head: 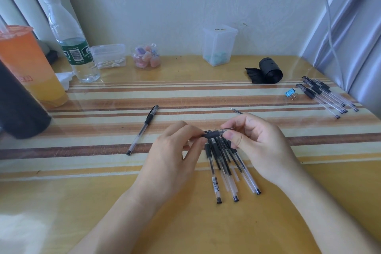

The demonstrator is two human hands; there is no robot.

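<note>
Jointly, left hand [175,156] and right hand [257,144] pinch one pen [214,134].

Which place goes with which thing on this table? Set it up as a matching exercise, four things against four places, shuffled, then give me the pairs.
Things:
1. binder clip
2. black roll
3. capped pen
4. uncapped pen

Places:
A. lying alone, left of the left hand
B. pinched between the left hand and the right hand, above the pen pile
C. far right, beside the pen bunch
D. back right, near the clear tub

Pairs: 1-C, 2-D, 3-A, 4-B.
</note>
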